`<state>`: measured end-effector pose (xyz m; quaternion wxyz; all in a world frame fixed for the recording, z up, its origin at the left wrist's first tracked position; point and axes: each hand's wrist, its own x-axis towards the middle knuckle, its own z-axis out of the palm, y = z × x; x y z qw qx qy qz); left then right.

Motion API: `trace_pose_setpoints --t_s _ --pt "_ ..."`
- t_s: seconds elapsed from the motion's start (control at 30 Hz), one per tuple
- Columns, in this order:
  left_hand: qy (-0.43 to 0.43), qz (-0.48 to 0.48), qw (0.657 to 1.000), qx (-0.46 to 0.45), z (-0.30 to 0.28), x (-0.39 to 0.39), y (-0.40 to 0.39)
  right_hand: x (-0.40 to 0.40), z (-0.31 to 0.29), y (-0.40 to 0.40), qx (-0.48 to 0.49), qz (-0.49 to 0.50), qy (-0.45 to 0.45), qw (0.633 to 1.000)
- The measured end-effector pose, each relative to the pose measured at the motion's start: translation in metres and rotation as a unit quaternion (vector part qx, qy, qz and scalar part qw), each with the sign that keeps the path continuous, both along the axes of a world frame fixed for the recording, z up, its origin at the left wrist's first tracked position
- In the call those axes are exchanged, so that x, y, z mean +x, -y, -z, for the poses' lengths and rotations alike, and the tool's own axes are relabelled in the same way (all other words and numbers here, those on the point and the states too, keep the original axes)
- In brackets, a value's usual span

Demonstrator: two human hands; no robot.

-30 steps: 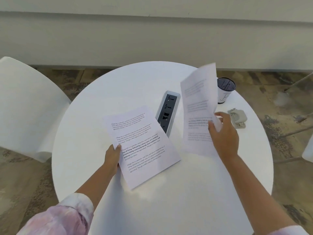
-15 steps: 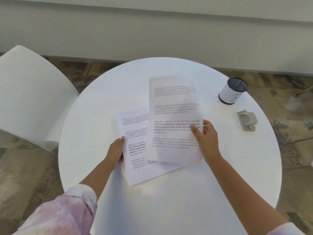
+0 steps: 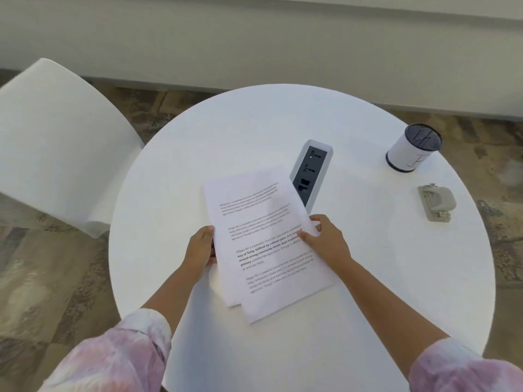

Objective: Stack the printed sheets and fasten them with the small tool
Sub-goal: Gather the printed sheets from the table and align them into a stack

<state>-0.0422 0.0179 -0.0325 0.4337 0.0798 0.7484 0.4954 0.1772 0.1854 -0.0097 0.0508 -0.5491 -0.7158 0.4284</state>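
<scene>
Two printed sheets (image 3: 263, 239) lie one on the other in the middle of the round white table (image 3: 368, 278), their edges slightly askew at the near end. My left hand (image 3: 201, 248) grips the left edge of the lower sheet. On the right edge, my right hand (image 3: 325, 239) pinches the upper sheet, thumb on top. A small grey stapler (image 3: 435, 203) rests on the table far to the right, apart from both hands.
A grey power socket unit (image 3: 311, 174) is set in the table just beyond the sheets, partly covered by them. A mesh pen cup (image 3: 411, 151) stands at the back right. A white chair (image 3: 56, 142) is at the left.
My right hand has carried the second sheet leftward and laid it down on the first one. My left hand has stayed on the lower sheet's left edge.
</scene>
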Motion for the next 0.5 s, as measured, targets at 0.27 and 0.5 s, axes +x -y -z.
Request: trace_pose_setpoints --t_s 0.27,0.5 --pt "0.005 -0.004 1.0 0.015 0.001 0.007 0.0 -0.007 0.012 0.019 0.036 0.076 0.023 0.996" --pt "0.026 -0.005 0.999 0.045 -0.007 0.005 -0.001 0.005 0.014 0.009 -0.035 0.063 -0.021 0.997"
